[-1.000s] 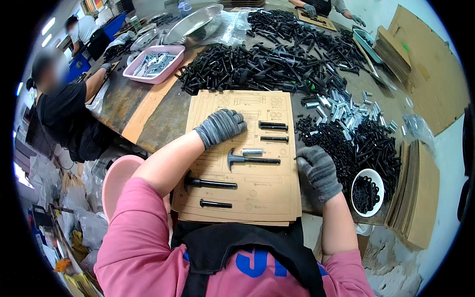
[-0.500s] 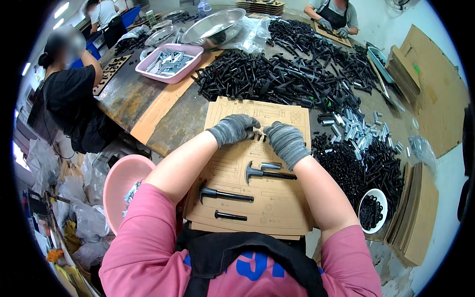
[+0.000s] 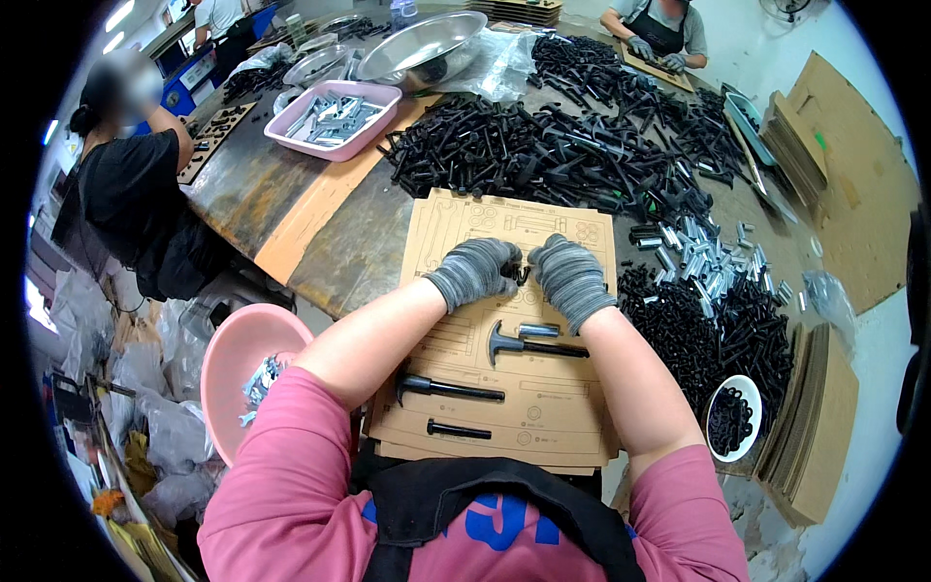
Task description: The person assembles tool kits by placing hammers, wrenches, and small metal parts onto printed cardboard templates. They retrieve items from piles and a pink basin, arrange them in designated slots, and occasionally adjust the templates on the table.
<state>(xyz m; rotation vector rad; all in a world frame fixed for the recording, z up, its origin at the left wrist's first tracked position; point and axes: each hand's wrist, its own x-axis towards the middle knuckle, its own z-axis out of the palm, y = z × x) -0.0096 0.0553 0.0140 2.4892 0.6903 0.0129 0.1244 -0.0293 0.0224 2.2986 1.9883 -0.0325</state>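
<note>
A brown cardboard sheet (image 3: 456, 335) printed with tool outlines lies before me on a stack. Over its upper half, my left hand (image 3: 475, 274), in a grey knit glove, has its fingers curled in. Close on its right is my right hand (image 3: 570, 281), gloved alike, fingers closed. Small black bolts (image 3: 523, 275) show between the fingertips; what each hand pinches is mostly hidden. Below them on the sheet rest a silver tube (image 3: 539, 330), a black hammer-like head with a shaft (image 3: 538, 346), a second such piece (image 3: 451, 389) and a black bolt (image 3: 459, 429).
A big heap of black metal parts (image 3: 543, 145) covers the table beyond the sheet. Silver sockets (image 3: 693, 254), small black bolts (image 3: 659, 330) and a white bowl (image 3: 739, 388) are at right. A pink tray (image 3: 335, 150) and pink basin (image 3: 228, 359) are left. Co-workers sit around the table.
My left hand has moved slightly down and right, nearer the right hand. The small bolts, seen apart on the sheet before, are now partly covered by my fingers.
</note>
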